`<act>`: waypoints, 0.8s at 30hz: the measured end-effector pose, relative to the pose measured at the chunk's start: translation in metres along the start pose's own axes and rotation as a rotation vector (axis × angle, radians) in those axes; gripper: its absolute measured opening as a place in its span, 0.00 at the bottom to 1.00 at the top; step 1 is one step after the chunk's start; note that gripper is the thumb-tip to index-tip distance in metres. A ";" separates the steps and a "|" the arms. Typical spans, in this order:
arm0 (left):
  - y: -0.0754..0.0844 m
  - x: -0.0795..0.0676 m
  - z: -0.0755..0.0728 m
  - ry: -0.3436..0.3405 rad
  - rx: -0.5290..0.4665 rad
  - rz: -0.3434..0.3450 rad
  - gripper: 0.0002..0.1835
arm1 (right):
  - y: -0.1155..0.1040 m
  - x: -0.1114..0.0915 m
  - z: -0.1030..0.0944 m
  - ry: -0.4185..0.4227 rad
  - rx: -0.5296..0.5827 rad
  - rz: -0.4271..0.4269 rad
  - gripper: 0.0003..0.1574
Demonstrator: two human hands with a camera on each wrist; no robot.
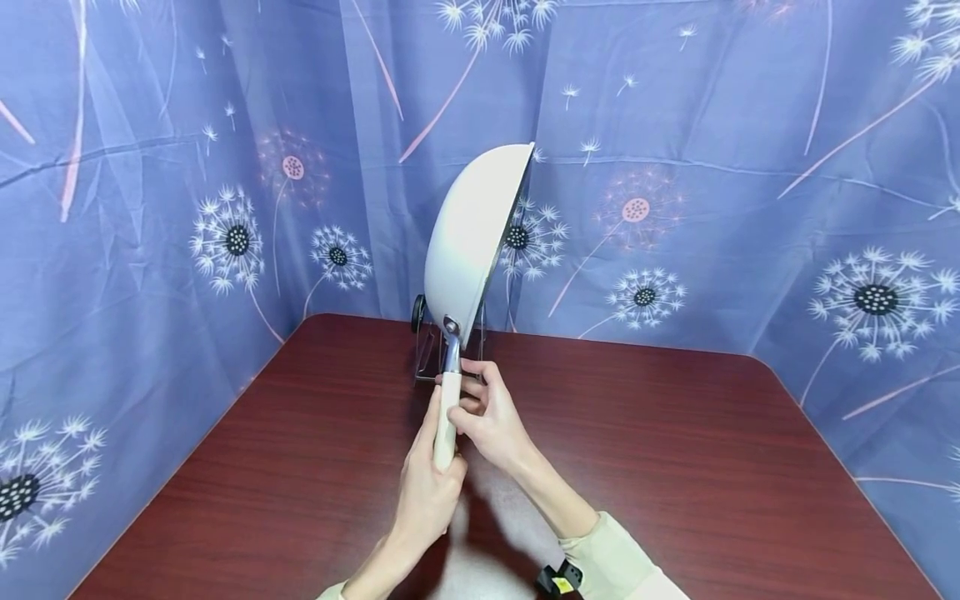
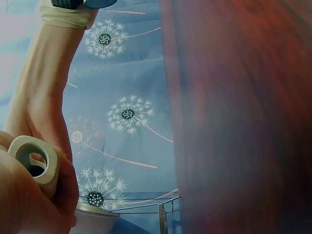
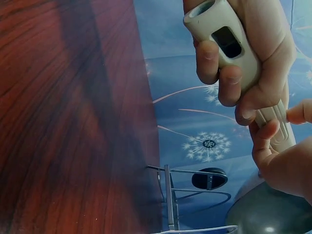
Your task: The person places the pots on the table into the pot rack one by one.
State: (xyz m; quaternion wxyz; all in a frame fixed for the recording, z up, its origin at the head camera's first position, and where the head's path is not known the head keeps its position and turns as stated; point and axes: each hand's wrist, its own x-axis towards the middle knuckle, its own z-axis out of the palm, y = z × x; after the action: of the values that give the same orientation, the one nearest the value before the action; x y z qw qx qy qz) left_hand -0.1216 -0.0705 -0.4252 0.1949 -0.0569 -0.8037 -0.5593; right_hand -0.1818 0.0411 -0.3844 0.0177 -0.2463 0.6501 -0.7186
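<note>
A white wok (image 1: 472, 225) stands on edge, its dark inside turned to the right. Its cream handle (image 1: 447, 417) points down toward me. My left hand (image 1: 429, 496) grips the handle's lower end, fingers wrapped round it in the right wrist view. Higher up, near the metal neck, my right hand (image 1: 491, 421) holds the handle between thumb and fingers. Behind the wok's lower part is a metal wire rack (image 1: 417, 367). Whether the wok rests in the rack or is held just over it, I cannot tell.
A black rounded piece (image 1: 417, 313) shows at the rack's left. The dark red wooden table (image 1: 675, 450) spreads on both sides. Blue curtains (image 1: 637, 100) with dandelion prints hang along its back and sides. A dark wrist device (image 1: 561, 578) sits by the right sleeve.
</note>
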 end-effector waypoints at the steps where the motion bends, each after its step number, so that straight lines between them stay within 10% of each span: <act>1: -0.001 0.000 0.000 -0.001 -0.011 0.000 0.55 | 0.001 0.000 0.000 0.000 0.000 0.003 0.36; 24: 0.000 -0.001 0.003 -0.068 -0.142 -0.067 0.58 | 0.006 -0.004 0.003 0.075 0.018 0.104 0.41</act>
State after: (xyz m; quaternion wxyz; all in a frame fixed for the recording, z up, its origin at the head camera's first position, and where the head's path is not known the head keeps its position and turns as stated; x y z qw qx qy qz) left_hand -0.1213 -0.0675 -0.4264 0.1439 -0.0628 -0.7697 -0.6187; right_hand -0.1794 0.0389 -0.3912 0.0327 -0.1850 0.6557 -0.7313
